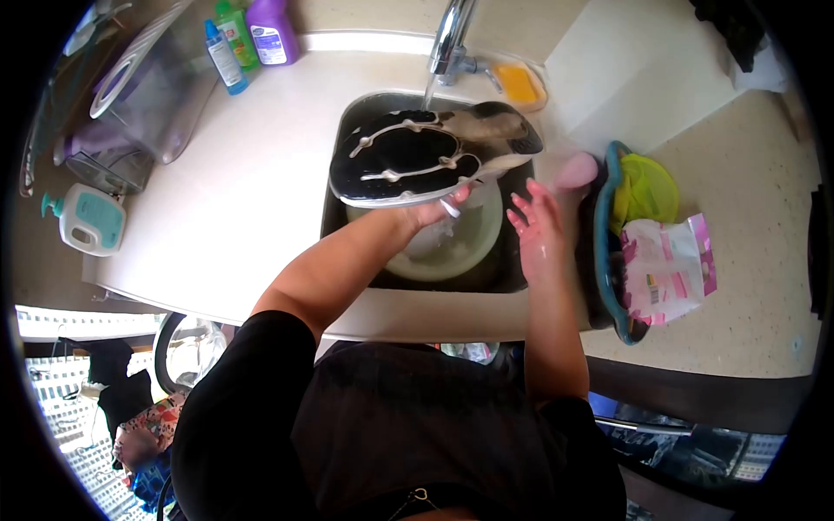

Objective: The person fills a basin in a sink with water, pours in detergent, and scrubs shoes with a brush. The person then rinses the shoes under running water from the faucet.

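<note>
My left hand [430, 211] is closed on the lower edge of a large black shoe [404, 156] with pale line-like details, a pale rim and a beige end. The shoe is held tilted over the sink [334, 221], below the running tap [447, 48]. By my left fingers is a small white patch that I cannot make out. To the right, my right hand [540, 230] is raised with its fingers apart and nothing in it. Under the hands, a pale round basin [486, 227] with water stands in the sink, partly hidden by the shoe and left arm.
Purple [273, 35], green [236, 35] and blue [226, 61] bottles stand back left. A pump bottle [92, 221] and a clear container [156, 91] are farther left. Right of the sink are a pink cup [576, 170], a blue-rimmed tub [606, 260] and a pink-white packet [665, 269].
</note>
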Motion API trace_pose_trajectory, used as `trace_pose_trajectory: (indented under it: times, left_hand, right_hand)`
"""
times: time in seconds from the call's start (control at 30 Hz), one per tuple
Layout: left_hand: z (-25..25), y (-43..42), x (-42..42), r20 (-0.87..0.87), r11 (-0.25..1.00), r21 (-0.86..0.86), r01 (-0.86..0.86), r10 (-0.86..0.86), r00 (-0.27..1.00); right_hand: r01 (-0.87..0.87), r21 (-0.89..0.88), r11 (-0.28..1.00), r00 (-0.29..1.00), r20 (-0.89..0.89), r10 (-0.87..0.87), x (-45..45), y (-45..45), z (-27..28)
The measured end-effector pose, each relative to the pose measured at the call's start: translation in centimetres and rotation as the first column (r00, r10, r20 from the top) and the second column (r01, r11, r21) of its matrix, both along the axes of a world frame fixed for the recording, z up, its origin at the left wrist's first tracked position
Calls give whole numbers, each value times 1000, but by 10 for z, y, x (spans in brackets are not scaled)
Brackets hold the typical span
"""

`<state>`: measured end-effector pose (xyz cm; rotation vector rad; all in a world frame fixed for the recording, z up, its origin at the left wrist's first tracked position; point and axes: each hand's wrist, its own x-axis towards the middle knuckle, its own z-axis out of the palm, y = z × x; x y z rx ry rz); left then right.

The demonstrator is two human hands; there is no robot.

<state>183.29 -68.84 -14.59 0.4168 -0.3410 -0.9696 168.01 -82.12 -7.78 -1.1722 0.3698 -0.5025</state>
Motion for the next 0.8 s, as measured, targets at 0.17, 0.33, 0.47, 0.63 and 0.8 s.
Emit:
trace_pose_trajectory:
  times: [0.17,0.33,0.47,0.63,0.8]
  left_hand:
    - [0,39,16,902,834,282,-474,-61,428]
    - [44,90,32,-18,975,210,-66,71,997]
    - [70,110,65,677,881,259,-395,127,725]
    - [134,125,77,693,312,688,-656,-11,721]
    - [176,139,107,777,-3,342,-940,-562,284]
  right_hand:
    - [-247,-540,804,865,-498,-69,36,-19,-59]
    - [-555,-828,78,813,-560,-158,113,13,-85]
    - [-699,-712,-66,699,-662,-270,154,34,-87]
    - [-773,-627,-98,622,-719,-310,156,42,-100]
    - [-644,-734,-217,764,-604,-225,147,46,-51]
